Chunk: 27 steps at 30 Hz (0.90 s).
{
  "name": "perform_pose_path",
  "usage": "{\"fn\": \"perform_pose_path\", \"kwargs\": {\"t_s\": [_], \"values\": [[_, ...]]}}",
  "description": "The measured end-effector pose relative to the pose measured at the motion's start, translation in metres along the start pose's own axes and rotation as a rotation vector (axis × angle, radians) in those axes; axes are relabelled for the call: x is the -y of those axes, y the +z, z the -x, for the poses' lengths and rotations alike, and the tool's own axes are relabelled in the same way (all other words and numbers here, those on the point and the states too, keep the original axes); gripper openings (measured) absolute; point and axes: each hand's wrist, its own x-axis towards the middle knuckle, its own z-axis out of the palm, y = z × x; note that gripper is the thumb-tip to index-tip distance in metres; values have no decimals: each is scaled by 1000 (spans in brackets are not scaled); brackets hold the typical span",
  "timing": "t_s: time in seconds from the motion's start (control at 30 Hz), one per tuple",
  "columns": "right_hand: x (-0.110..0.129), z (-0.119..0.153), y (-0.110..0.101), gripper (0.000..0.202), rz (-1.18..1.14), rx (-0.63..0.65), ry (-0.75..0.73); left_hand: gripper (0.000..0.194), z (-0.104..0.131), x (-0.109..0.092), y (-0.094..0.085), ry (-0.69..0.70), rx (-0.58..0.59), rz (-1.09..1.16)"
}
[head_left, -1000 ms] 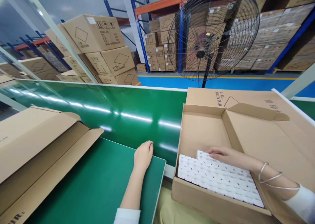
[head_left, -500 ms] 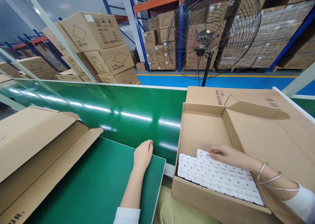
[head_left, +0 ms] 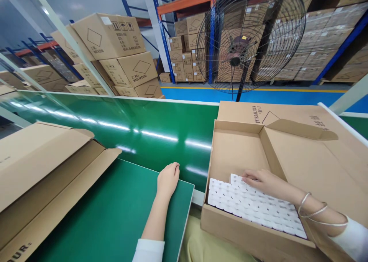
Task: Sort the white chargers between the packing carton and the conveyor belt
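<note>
Inside the open shallow carton (head_left: 238,216), several rows of small white block-like pieces (head_left: 253,206) stand packed together at the near end. My right hand (head_left: 258,178) reaches in from the right, its thumb and fingers closed at a white piece (head_left: 236,178) in the back row; the fingers partly cover it. My left hand (head_left: 169,178) lies curled at the far edge of the green tabletop (head_left: 115,208). Its fingertips are turned down out of sight, and nothing shows in it.
Another open carton (head_left: 43,170) lies tilted on the left. A green conveyor belt (head_left: 155,120) runs behind the tabletop. Past it stand a large black fan (head_left: 238,51), stacked cartons (head_left: 115,39) and racks of boxes. The right carton's lid (head_left: 316,154) is folded back.
My right hand has shifted very slightly left at the back row of white pieces. My left hand stays where it was; the view has moved a little.
</note>
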Motion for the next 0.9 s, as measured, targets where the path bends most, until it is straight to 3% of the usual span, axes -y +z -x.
{"fn": "perform_pose_path", "kwargs": {"t_s": [0.4,0.63,0.9], "values": [[-5,-5,0,30,26,4,-35,28,0,0,0,-5,-5,1],[-4,-7,-1,45,47,8,-20,28,-1,1,1,4,-10,-4],[2,-13,-5,44,-27,74,-12,28,-1,2,2,-2,-4,2]]}}
